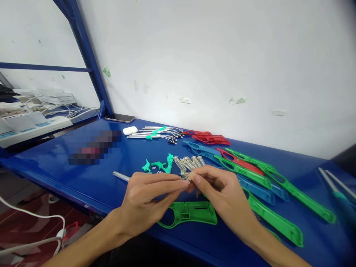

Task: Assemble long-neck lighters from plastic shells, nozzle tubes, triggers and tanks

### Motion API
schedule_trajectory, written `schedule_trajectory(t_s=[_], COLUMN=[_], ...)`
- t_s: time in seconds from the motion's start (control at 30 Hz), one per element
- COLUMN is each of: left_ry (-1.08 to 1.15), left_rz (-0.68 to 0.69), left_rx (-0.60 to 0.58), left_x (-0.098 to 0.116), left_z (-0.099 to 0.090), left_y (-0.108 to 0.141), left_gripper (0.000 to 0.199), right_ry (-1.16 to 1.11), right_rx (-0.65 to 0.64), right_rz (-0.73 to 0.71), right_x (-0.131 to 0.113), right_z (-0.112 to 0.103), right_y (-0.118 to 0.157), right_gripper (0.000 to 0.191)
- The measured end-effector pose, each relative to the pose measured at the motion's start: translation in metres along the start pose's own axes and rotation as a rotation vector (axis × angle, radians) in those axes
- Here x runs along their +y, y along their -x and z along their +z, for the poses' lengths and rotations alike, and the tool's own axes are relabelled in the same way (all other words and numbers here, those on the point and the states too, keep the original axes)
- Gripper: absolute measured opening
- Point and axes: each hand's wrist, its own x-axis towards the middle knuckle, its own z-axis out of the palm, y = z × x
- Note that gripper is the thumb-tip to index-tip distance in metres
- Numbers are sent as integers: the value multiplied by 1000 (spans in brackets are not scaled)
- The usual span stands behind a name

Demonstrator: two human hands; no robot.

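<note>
My left hand (151, 200) and my right hand (222, 193) meet at the fingertips near the middle. Both are closed in a pinch around a small pale piece (188, 179), mostly hidden by the fingers. Below them on the blue table lies a green plastic shell (194, 213) with a loop handle. A metal tube (121, 176) pokes out behind my left hand. Just beyond the fingertips are clear-and-metal cylinders (191, 162) in a pile and teal plastic parts (168, 163).
Green shells (278, 218), blue shells (258, 189) and red shells (211, 138) spread to the right and back. Metal rods with wires (150, 132), a white case (130, 130) and a phone (120, 118) lie at the back left. A power strip (36, 128) is at far left.
</note>
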Motion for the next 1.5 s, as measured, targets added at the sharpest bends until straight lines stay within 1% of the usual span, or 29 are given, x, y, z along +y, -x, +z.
schedule_trajectory(t_s=[0.23, 0.37, 0.6, 0.77, 0.87, 0.97, 1.3, 1.4, 1.5], left_ry=[4, 3, -7, -16, -28, -34, -65, -75, -81], left_rz=[16, 19, 26, 22, 28, 31, 46, 51, 55], left_rx=[-6, -16, 0, -9, -14, -11, -9, -12, -17], left_x=[0, 1, 0, 0, -1, -2, -1, -3, -4], left_z=[1, 1, 1, 1, 1, 2, 0, 1, 0], left_y=[-1, -2, 0, 1, 2, 3, 1, 1, 2], left_gripper=[14, 13, 13, 13, 12, 12, 9, 8, 8], right_ry=[-19, 7, 63, 172, 264, 318, 353, 336, 271], right_rx=[12, 1, 14, 56, 92, 100, 99, 77, 47], right_rz=[-23, -41, -104, -185, -244, -274, -258, -205, -125], right_x=[2, 0, -2, -1, -1, -1, -4, -5, -4], right_z=[0, -1, -1, -2, -2, -3, -3, -3, -5], right_y=[1, -1, 2, 3, 3, 3, 3, 2, 0], right_gripper=[28, 25, 20, 14, 14, 14, 15, 17, 18])
